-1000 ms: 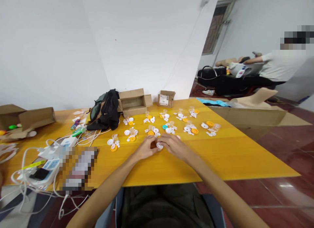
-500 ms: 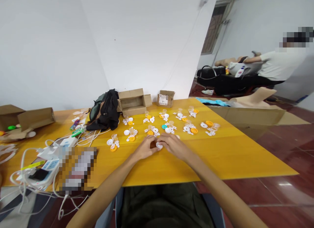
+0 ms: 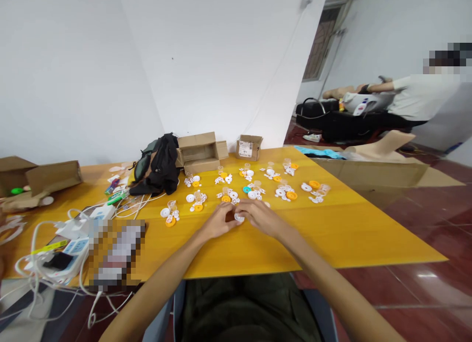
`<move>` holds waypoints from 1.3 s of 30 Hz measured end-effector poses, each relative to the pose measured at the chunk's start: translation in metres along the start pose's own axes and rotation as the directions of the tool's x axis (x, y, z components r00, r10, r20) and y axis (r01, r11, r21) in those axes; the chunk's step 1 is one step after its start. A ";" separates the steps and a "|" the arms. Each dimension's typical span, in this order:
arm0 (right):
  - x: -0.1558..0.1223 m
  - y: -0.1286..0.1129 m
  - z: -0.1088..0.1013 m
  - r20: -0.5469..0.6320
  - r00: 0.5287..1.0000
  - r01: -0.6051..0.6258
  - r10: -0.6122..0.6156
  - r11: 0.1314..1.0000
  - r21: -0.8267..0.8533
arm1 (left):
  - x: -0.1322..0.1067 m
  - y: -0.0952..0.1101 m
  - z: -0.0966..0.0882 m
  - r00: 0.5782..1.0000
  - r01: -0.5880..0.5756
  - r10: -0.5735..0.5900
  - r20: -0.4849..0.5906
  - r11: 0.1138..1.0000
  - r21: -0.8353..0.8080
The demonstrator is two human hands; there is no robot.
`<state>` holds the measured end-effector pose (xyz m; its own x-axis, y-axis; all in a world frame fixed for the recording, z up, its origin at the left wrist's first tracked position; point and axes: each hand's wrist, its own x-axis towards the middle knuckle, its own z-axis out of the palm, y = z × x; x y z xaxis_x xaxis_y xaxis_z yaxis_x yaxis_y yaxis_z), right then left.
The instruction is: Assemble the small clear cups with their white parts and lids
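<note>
A small white round plastic part (image 3: 239,217) sits low over the near middle of the table, between my two hands. My left hand (image 3: 221,221) has its thumb and fingers closed around the part's left side. From the right, my right hand (image 3: 260,216) grips the same part with bent fingers, which cover much of it. Just beyond my hands lie a white disc (image 3: 252,195), a teal ring (image 3: 247,190) and an orange ring (image 3: 226,199), among small white dotted pieces and clear plastic cups.
More groups of cups, discs and orange rings (image 3: 291,195) spread across the wooden table (image 3: 332,234). Cardboard boxes (image 3: 201,157) and a black bag (image 3: 162,165) stand at the back. Power strips (image 3: 77,251) with cables lie left. Another person (image 3: 420,99) sits at far right.
My hands stay almost in the same place, both still on the white part. The other person's arm and head have shifted slightly.
</note>
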<state>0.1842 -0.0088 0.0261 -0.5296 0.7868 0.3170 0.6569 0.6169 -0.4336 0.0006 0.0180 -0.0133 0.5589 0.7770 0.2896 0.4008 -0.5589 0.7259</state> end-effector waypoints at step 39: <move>0.003 0.003 0.002 -0.045 0.998 -0.054 0.051 0.996 -0.066 | 0.000 0.002 -0.001 0.999 -0.032 0.031 0.026 0.999 0.041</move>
<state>0.1835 -0.0048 0.0242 -0.4708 0.8173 0.3322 0.7182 0.5737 -0.3937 0.0008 0.0175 -0.0115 0.5900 0.7514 0.2955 0.4121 -0.5950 0.6901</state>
